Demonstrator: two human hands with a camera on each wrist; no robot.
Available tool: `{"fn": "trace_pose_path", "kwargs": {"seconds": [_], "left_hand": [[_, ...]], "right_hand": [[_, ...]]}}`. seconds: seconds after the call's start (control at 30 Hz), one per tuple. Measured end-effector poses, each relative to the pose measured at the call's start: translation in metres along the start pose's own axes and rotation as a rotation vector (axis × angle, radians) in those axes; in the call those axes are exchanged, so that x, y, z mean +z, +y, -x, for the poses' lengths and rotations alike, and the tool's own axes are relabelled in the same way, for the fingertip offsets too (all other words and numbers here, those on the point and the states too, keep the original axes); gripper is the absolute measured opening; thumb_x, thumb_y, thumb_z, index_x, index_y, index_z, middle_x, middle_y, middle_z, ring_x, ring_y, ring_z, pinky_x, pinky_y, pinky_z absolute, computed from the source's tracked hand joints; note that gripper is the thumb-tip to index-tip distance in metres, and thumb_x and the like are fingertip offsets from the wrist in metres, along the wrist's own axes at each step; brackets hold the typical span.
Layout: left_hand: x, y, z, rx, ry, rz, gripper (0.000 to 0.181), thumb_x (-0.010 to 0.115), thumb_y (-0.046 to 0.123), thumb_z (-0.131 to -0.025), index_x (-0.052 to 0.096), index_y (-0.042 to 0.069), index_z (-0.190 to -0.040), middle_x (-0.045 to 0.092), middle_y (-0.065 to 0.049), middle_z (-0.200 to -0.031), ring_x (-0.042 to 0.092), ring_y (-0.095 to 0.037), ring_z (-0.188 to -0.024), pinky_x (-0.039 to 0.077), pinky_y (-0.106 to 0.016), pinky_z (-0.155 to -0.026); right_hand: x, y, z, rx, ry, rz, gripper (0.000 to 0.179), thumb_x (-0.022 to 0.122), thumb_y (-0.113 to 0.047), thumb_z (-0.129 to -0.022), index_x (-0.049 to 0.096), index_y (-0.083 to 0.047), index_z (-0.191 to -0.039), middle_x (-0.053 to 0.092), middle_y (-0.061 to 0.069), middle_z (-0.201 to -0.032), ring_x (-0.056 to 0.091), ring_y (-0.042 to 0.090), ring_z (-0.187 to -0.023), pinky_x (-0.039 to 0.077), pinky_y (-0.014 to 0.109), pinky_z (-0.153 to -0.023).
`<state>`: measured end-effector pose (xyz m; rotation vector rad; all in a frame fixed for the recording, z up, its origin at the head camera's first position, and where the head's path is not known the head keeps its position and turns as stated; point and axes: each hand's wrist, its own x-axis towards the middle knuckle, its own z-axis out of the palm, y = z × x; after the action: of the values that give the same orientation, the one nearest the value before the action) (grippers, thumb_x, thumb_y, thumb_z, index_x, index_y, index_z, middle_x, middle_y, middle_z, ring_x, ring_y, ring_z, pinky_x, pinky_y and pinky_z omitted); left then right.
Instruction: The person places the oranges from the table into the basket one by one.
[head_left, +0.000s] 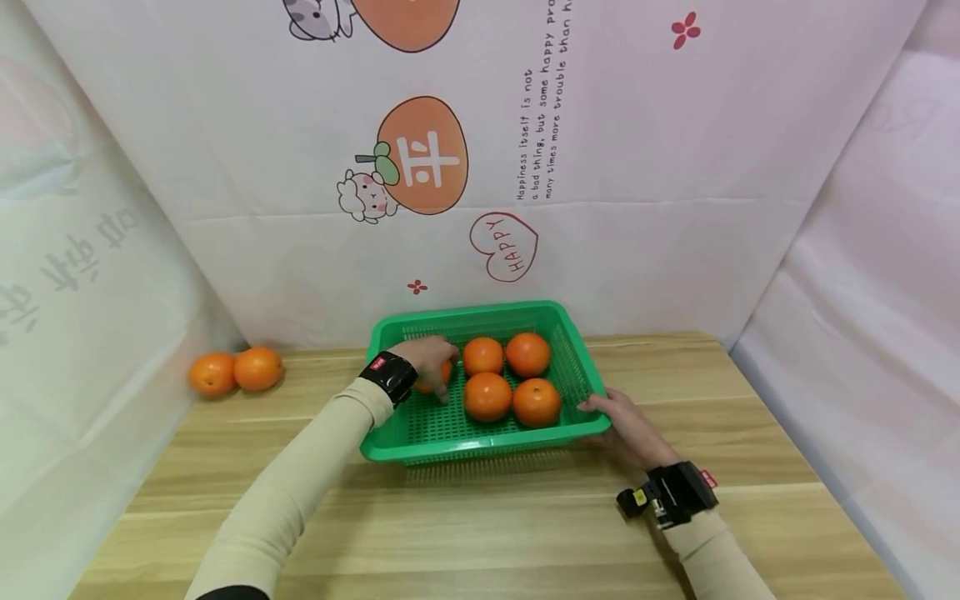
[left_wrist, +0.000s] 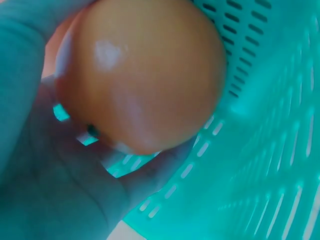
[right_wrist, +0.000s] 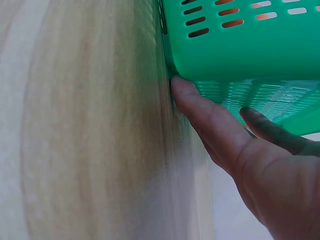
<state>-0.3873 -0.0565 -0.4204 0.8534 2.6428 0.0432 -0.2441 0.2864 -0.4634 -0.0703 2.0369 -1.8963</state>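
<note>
Inside the green plastic basket (head_left: 450,451), my left hand (head_left: 427,357) grips an orange (left_wrist: 145,75) near the left end. The thumb and fingers wrap round the fruit, and the hand partly covers it in the head view. My right hand (head_left: 626,421) holds the basket's near right corner, its thumb at the rim. In the right wrist view, one finger (right_wrist: 210,120) of that hand reaches the lower edge of the basket wall. Several more oranges (head_left: 487,397) sit grouped in the basket's middle and right part.
Two oranges (head_left: 258,368) lie side by side at the far left of the wooden table (head_left: 480,533). A printed white cloth (head_left: 637,250) rises behind the basket, and pale cloth hangs on both sides.
</note>
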Motion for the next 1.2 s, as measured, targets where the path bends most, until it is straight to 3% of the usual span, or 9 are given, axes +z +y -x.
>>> {"fn": "trace_pose_path", "kwargs": {"seconds": [0.3,0.57,0.9,1.2], "left_hand": [[-0.007,-0.001,-0.001,-0.011,-0.012,-0.049,0.082,0.094,0.038,-0.078,0.059,0.016,-0.148,0.051,-0.014,-0.157,0.053,-0.033,-0.14,0.05,-0.051,-0.112],[-0.007,0.0,0.001,-0.016,-0.025,-0.07,0.081,0.093,0.037,-0.08,0.057,0.015,-0.149,0.052,-0.015,-0.154,0.054,-0.033,-0.138,0.05,-0.051,-0.112],[-0.017,-0.001,0.008,0.009,-0.015,0.003,0.08,0.089,0.037,-0.084,0.054,0.009,-0.15,0.053,-0.016,-0.155,0.05,-0.034,-0.143,0.046,-0.05,-0.117],[-0.027,-0.007,0.011,0.035,0.009,0.025,0.079,0.085,0.045,-0.087,0.054,0.009,-0.15,0.052,-0.017,-0.154,0.054,-0.033,-0.138,0.049,-0.049,-0.113]], "right_hand": [[-0.001,0.0,0.0,-0.004,0.001,-0.003,0.069,0.048,-0.018,-0.102,0.024,0.009,-0.161,0.052,0.03,-0.147,0.068,0.016,-0.115,0.059,0.031,-0.096],[0.0,0.0,0.0,-0.004,-0.008,-0.017,0.068,0.049,-0.018,-0.103,0.024,0.009,-0.161,0.052,0.031,-0.148,0.069,0.017,-0.115,0.059,0.031,-0.095],[0.0,0.0,0.0,-0.006,-0.01,-0.004,0.07,0.048,-0.019,-0.103,0.023,0.008,-0.162,0.049,0.032,-0.15,0.068,0.019,-0.118,0.058,0.032,-0.097],[0.001,0.0,0.0,-0.003,-0.003,0.0,0.07,0.048,-0.019,-0.103,0.024,0.008,-0.162,0.049,0.03,-0.149,0.068,0.017,-0.115,0.059,0.03,-0.095]]}}
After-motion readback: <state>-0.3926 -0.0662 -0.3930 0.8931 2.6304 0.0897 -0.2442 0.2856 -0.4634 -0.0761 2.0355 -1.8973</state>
